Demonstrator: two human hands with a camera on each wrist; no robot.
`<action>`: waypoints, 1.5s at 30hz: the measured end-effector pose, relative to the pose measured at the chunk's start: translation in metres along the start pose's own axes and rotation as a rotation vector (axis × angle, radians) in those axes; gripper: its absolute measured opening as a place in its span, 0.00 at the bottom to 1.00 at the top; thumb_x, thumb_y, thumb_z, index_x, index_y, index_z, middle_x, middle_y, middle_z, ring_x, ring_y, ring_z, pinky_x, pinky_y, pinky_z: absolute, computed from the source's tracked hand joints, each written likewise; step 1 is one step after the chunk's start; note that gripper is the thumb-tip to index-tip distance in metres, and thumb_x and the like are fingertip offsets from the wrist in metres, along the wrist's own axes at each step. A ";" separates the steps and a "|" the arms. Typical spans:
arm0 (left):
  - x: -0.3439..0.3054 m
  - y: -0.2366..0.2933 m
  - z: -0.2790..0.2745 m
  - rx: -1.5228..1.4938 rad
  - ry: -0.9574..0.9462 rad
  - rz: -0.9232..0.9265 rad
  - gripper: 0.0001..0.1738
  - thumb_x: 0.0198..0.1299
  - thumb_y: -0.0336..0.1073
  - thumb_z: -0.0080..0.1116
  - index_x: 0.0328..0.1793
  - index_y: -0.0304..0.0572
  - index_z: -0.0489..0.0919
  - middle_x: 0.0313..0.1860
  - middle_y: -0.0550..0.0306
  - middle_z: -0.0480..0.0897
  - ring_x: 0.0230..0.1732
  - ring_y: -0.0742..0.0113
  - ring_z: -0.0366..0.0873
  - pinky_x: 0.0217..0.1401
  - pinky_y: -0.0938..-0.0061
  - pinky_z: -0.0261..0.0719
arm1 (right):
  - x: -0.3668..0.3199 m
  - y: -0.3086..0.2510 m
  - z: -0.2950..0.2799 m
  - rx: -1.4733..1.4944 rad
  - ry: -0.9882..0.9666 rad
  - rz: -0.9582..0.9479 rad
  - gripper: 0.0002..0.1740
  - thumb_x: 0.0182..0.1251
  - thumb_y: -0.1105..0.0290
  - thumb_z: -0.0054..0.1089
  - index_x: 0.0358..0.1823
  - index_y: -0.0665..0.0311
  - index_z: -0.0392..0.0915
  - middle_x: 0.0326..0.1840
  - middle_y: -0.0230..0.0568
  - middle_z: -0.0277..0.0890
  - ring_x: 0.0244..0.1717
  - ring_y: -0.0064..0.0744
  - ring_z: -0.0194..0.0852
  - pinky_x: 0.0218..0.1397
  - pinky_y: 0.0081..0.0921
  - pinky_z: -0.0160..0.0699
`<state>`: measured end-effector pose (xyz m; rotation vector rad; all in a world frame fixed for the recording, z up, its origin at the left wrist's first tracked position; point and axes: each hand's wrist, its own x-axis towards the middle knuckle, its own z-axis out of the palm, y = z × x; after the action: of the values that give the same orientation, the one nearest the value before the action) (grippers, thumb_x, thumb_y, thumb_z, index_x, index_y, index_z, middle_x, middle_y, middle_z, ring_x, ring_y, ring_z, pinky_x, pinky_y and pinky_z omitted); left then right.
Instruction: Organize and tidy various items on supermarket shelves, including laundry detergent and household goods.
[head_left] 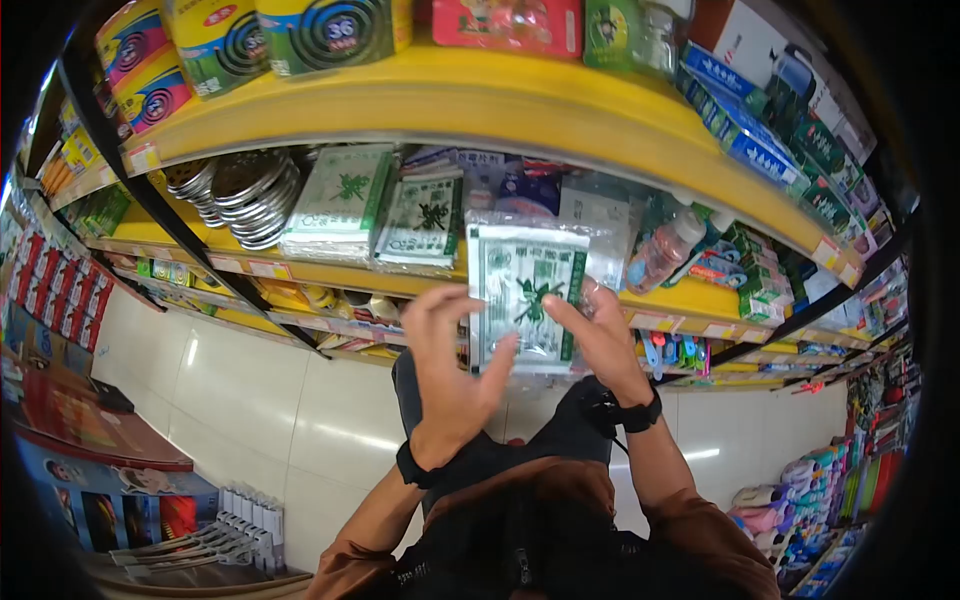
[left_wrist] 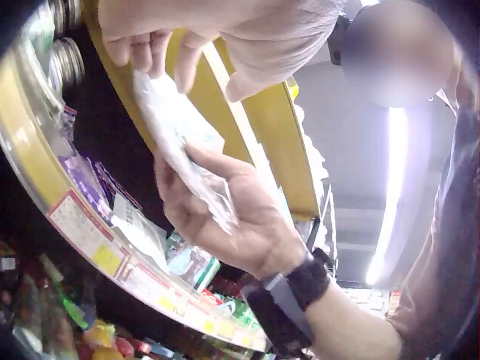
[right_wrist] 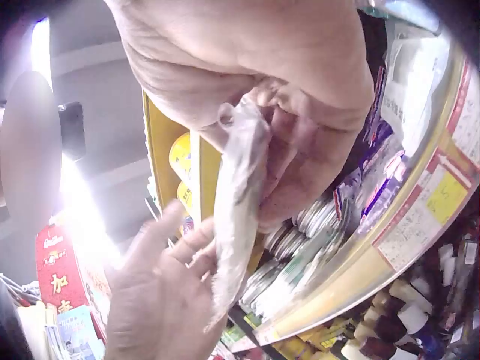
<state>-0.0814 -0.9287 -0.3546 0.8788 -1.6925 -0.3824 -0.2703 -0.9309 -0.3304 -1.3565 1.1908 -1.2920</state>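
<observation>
A clear plastic packet (head_left: 505, 265) with green edges and a dark green plant-like print is held up before the shelf. My right hand (head_left: 608, 345) grips its right side, with the thumb laid across the front. In the right wrist view the packet (right_wrist: 238, 187) appears edge-on, thin and crinkled, between thumb and fingers. My left hand (head_left: 450, 370) is spread at the packet's left edge, slightly blurred, thumb and fingers apart. The left wrist view has the left hand's fingertips (left_wrist: 156, 56) right by the packet's end.
Similar green-printed packets (head_left: 340, 200) lie stacked on the yellow shelf (head_left: 415, 285), beside piled round metal tins (head_left: 255, 200). Mosquito coil boxes (head_left: 330, 35) stand on the shelf above. Right of the packet are a pinkish bottle (head_left: 665, 245) and small boxes. A tiled floor (head_left: 240, 390) lies below.
</observation>
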 end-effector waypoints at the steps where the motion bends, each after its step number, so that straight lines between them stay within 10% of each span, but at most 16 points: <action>1: -0.003 0.001 0.003 -0.028 0.144 -0.117 0.24 0.51 0.31 0.74 0.52 0.36 0.76 0.56 0.43 0.77 0.63 0.46 0.71 0.67 0.57 0.65 | -0.012 -0.003 -0.007 -0.038 -0.048 0.026 0.15 0.75 0.67 0.61 0.56 0.70 0.81 0.46 0.33 0.83 0.43 0.17 0.75 0.48 0.23 0.76; 5: -0.022 -0.005 0.005 -0.850 -0.095 -0.545 0.23 0.59 0.18 0.67 0.54 0.39 0.67 0.47 0.52 0.80 0.50 0.65 0.80 0.55 0.71 0.76 | -0.042 0.007 -0.031 -0.147 -0.103 0.016 0.14 0.71 0.68 0.67 0.49 0.72 0.84 0.43 0.32 0.84 0.43 0.16 0.75 0.46 0.21 0.76; 10: -0.046 0.009 -0.007 -0.853 -0.154 -0.652 0.21 0.63 0.19 0.65 0.59 0.33 0.70 0.52 0.50 0.84 0.53 0.70 0.82 0.56 0.74 0.80 | -0.061 0.009 -0.044 -0.090 -0.223 0.077 0.15 0.67 0.68 0.71 0.49 0.72 0.84 0.40 0.38 0.85 0.38 0.23 0.78 0.45 0.25 0.77; 15: -0.042 0.006 -0.034 -0.813 -0.461 -0.639 0.12 0.62 0.23 0.69 0.51 0.31 0.83 0.47 0.57 0.86 0.47 0.73 0.84 0.52 0.77 0.81 | -0.067 -0.009 -0.052 -0.288 -0.506 -0.086 0.18 0.62 0.64 0.74 0.43 0.73 0.84 0.37 0.50 0.83 0.35 0.44 0.82 0.42 0.31 0.78; 17: -0.029 0.000 -0.053 -0.738 -0.738 -0.554 0.13 0.62 0.26 0.71 0.52 0.36 0.83 0.46 0.62 0.85 0.43 0.75 0.82 0.50 0.77 0.81 | -0.076 -0.002 -0.051 -0.274 -0.542 -0.079 0.16 0.63 0.66 0.73 0.43 0.73 0.85 0.39 0.47 0.85 0.36 0.38 0.84 0.44 0.30 0.79; 21: 0.043 -0.036 -0.063 -0.215 -0.491 -0.508 0.14 0.63 0.34 0.70 0.52 0.35 0.83 0.45 0.55 0.85 0.48 0.70 0.82 0.52 0.72 0.80 | -0.093 0.024 -0.042 -0.055 -0.332 0.100 0.14 0.68 0.69 0.70 0.49 0.72 0.85 0.44 0.40 0.88 0.41 0.21 0.80 0.49 0.24 0.79; 23: 0.076 -0.059 -0.051 0.372 -0.282 0.072 0.22 0.64 0.47 0.69 0.48 0.30 0.82 0.43 0.42 0.85 0.45 0.50 0.83 0.52 0.63 0.82 | -0.091 0.031 -0.039 0.028 -0.184 0.177 0.14 0.71 0.67 0.67 0.50 0.71 0.85 0.42 0.35 0.87 0.40 0.18 0.77 0.45 0.22 0.77; 26: 0.095 -0.077 -0.022 0.945 -0.280 0.241 0.24 0.63 0.51 0.65 0.40 0.31 0.84 0.39 0.37 0.84 0.44 0.40 0.81 0.50 0.55 0.81 | -0.069 0.019 -0.032 -0.006 -0.038 0.179 0.15 0.74 0.66 0.63 0.51 0.71 0.83 0.39 0.30 0.84 0.38 0.15 0.74 0.42 0.21 0.74; 33: 0.120 -0.064 -0.005 0.894 -0.450 -0.161 0.15 0.61 0.42 0.62 0.32 0.36 0.85 0.32 0.41 0.84 0.40 0.46 0.83 0.40 0.57 0.83 | -0.032 0.004 -0.035 0.004 -0.012 0.069 0.14 0.74 0.68 0.62 0.50 0.73 0.83 0.41 0.33 0.86 0.41 0.15 0.77 0.45 0.22 0.76; 36: 0.101 -0.056 -0.009 0.801 -0.104 0.100 0.09 0.60 0.36 0.61 0.34 0.37 0.85 0.33 0.45 0.84 0.37 0.50 0.82 0.35 0.58 0.81 | -0.028 0.005 -0.035 -0.016 0.000 0.034 0.13 0.74 0.68 0.62 0.50 0.72 0.84 0.41 0.33 0.86 0.41 0.16 0.77 0.46 0.21 0.76; 45: 0.049 -0.060 0.025 0.497 -0.227 0.218 0.19 0.48 0.33 0.67 0.47 0.36 0.83 0.55 0.53 0.81 0.53 0.52 0.74 0.55 0.59 0.70 | -0.035 -0.007 -0.034 0.020 -0.118 0.033 0.12 0.72 0.68 0.65 0.47 0.71 0.85 0.40 0.31 0.85 0.39 0.14 0.77 0.42 0.17 0.76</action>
<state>-0.0875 -1.0086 -0.3675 1.0185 -2.1177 0.0997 -0.3032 -0.8945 -0.3268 -1.3746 1.1121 -1.1808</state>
